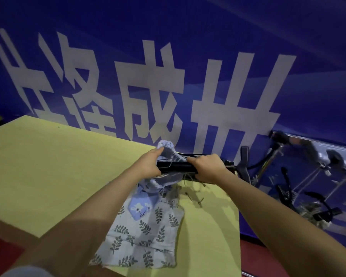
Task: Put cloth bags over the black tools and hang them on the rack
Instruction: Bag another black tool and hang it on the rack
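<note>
A person's left hand (150, 164) and right hand (206, 168) hold one black tool (178, 166) level above the far edge of a yellow table (48, 166), its long axis running left to right between them. Fingers of the right hand are clamped around the tool's right end; those of the left pinch a blue cloth bag (168, 148) bunched over the left end, so the bag must travel rightward along the tool. The left hand is the nearer to the bag's mouth. Two more cloth bags lie on the table below: a floral one (141, 206) atop a leaf-printed one (148, 236). The rack (308, 140), well to the right, carries several dark tools, too blurred to count.
</note>
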A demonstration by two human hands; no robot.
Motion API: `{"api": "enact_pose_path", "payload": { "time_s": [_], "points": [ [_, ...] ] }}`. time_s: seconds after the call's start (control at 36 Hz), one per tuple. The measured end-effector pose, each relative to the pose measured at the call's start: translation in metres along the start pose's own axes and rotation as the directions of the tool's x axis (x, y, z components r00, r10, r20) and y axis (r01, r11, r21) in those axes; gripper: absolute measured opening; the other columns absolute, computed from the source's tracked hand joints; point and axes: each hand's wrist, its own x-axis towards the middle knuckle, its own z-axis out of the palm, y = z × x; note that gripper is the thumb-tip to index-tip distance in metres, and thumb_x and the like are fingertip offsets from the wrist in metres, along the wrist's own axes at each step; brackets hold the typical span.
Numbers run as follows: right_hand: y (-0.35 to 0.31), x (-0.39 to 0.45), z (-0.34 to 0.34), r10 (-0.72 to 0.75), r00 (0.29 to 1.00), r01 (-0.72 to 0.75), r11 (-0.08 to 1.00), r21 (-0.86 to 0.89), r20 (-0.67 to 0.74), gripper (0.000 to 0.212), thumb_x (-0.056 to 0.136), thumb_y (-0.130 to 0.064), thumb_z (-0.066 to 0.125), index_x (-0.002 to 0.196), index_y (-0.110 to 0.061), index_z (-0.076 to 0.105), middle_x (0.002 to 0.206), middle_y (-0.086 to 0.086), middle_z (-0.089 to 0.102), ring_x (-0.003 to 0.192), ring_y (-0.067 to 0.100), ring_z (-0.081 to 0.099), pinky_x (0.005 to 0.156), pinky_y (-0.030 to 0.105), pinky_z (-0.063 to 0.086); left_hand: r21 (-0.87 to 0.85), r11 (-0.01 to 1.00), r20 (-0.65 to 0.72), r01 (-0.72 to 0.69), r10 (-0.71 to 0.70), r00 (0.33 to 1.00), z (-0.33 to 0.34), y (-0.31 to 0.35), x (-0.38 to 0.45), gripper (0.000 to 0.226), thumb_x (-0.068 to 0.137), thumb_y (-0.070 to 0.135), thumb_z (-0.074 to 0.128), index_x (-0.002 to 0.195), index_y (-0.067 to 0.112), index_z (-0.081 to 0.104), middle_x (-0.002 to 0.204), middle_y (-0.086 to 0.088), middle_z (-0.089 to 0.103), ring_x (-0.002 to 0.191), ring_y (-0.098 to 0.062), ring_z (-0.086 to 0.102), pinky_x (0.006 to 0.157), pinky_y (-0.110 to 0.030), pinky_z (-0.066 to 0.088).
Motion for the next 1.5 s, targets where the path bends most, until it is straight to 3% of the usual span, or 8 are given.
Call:
{"api": "enact_pose_path", "payload": {
  "time_s": [0.14,0.31,0.5,0.69,1.0,1.11,1.36,1.5],
  "points": [
    [-0.006,0.010,-0.016,-0.046,0.998,0.035,0.979,-0.202,-0.053,0.043,0.089,-0.015,0.055,0.130,-0.014,0.041,0.104,0.011,0.063,0.098,0.032,0.059,0.093,0.045,0.036,0.016,1.000,0.041,-0.016,0.016,0.999,0.004,0.010,0.001,0.089,0.080,0.005,0.063,0.152,0.019,0.013,0.156,-0.004,0.023,0.123,-0.033,0.048,0.077,-0.030,0.044],
    [-0.004,0.013,-0.036,-0.265,0.917,0.098,0.875,-0.474,-0.299,0.026,0.053,-0.019,0.083,0.070,-0.013,0.065,0.057,0.002,0.060,0.056,0.024,0.058,0.075,0.041,0.053,0.276,0.959,-0.102,-0.060,0.091,0.991,0.009,0.016,0.001,0.057,0.081,0.042,0.064,0.132,0.023,0.048,0.123,-0.003,0.054,0.114,-0.028,0.044,0.088,-0.035,0.038],
    [0.005,0.016,-0.044,-0.411,0.776,0.133,0.849,-0.512,-0.479,0.022,0.072,-0.014,0.070,0.094,-0.014,0.066,0.085,0.001,0.064,0.084,0.023,0.061,0.100,0.051,0.038,0.259,0.965,-0.307,0.041,0.042,0.951,0.025,0.021,0.007,0.028,0.086,0.040,0.057,0.102,0.018,0.051,0.107,-0.001,0.053,0.100,-0.025,0.036,0.074,-0.032,0.021],
    [0.003,0.004,-0.022,-0.327,0.641,0.127,0.938,-0.324,-0.695,0.029,0.083,-0.021,0.054,0.111,-0.013,0.051,0.107,0.004,0.064,0.091,0.024,0.054,0.083,0.033,0.032,0.062,0.992,-0.405,0.114,-0.079,0.911,0.024,0.017,0.010,0.028,0.091,0.038,0.055,0.106,0.013,0.053,0.109,-0.005,0.054,0.103,-0.029,0.037,0.077,-0.033,0.025],
    [-0.026,0.027,-0.006,0.232,0.967,-0.158,0.869,0.469,-0.104,0.053,0.095,-0.046,0.045,0.140,-0.017,0.038,0.140,0.006,0.044,0.128,0.028,0.039,0.104,0.040,0.024,-0.260,0.965,-0.534,0.020,-0.161,0.830,0.011,0.027,0.001,0.026,0.087,0.037,0.060,0.084,0.017,0.044,0.086,0.000,0.045,0.091,-0.023,0.034,0.076,-0.037,0.030],
    [-0.027,0.038,-0.009,0.210,0.972,-0.232,0.803,0.549,0.104,0.023,0.093,-0.043,0.049,0.094,-0.020,0.057,0.099,0.008,0.059,0.108,0.028,0.055,0.097,0.039,0.030,-0.309,0.951,-0.573,-0.009,-0.179,0.800,0.004,0.026,-0.001,0.023,0.086,0.034,0.062,0.089,0.015,0.050,0.088,0.000,0.046,0.091,-0.023,0.034,0.079,-0.037,0.033],
    [-0.013,0.026,-0.027,0.202,0.974,-0.205,0.590,0.781,0.103,0.005,0.092,-0.014,0.054,0.091,-0.012,0.058,0.076,0.005,0.058,0.063,0.018,0.052,0.049,0.019,0.038,-0.419,0.908,-0.576,-0.020,-0.248,0.779,0.007,0.016,0.000,0.022,0.086,0.031,0.062,0.091,0.015,0.048,0.096,-0.001,0.047,0.095,-0.022,0.033,0.081,-0.041,0.040],
    [-0.001,0.020,-0.039,0.257,0.967,-0.129,0.462,0.877,0.007,0.024,0.097,-0.017,0.051,0.109,0.000,0.061,0.097,0.022,0.066,0.085,0.036,0.063,0.071,0.038,0.051,-0.392,0.917,-0.563,0.067,-0.298,0.771,0.013,0.018,0.003,0.025,0.090,0.030,0.058,0.098,0.008,0.049,0.105,-0.010,0.050,0.096,-0.025,0.035,0.080,-0.042,0.038]
  ]
}}
